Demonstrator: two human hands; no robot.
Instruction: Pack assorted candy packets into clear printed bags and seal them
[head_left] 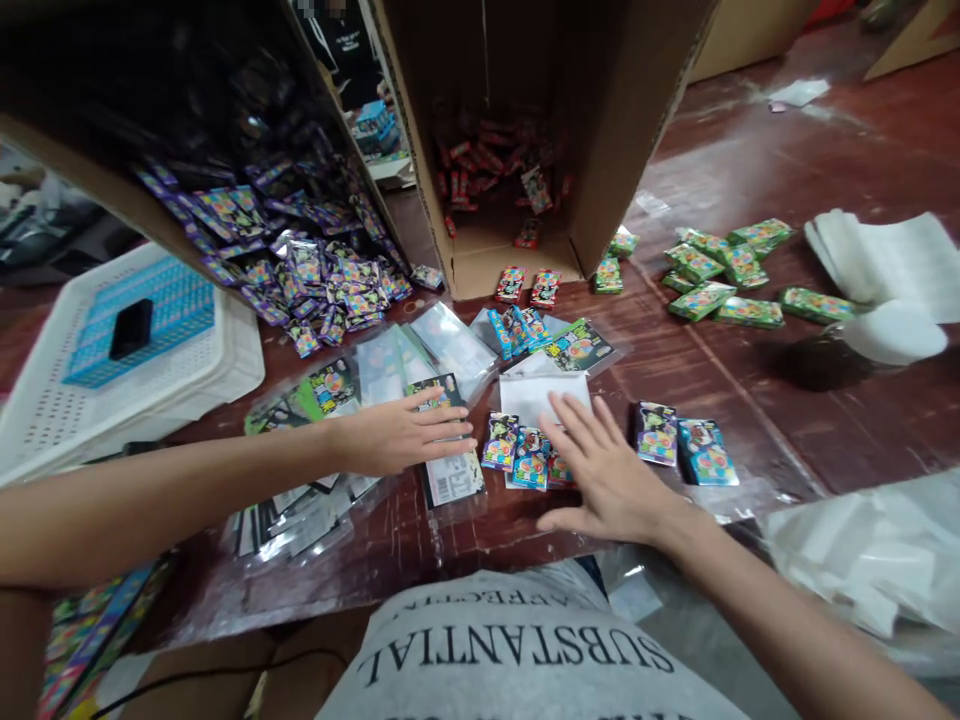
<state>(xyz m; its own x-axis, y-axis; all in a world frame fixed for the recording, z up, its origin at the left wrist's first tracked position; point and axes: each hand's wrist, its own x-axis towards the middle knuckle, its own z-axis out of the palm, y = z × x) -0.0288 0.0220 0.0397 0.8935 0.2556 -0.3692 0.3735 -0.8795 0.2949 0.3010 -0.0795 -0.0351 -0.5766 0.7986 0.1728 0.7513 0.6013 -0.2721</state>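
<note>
My left hand (401, 432) lies flat, fingers stretched out, over a printed card in a clear sleeve (454, 478). My right hand (604, 468) is spread, its fingertips at a white sheet (536, 395) and partly over a row of small boxes. In that row I see a purple box (499, 442), a blue box (531, 457) and a red one (559, 470) half hidden by the hand. Right of my right hand lie another purple box (657, 433) and a blue box (707, 452). Blue packets (517, 332) lie beyond the sheet, near a green-and-black card (574, 347).
Purple packets (330, 285) spill from a tipped carton at left. Another carton (517, 270) holds red packets. Green boxes (724, 265) and a white-topped container (896, 332) stand right. A white basket (232, 350) is left; sleeved cards (300, 520) lie near the front edge.
</note>
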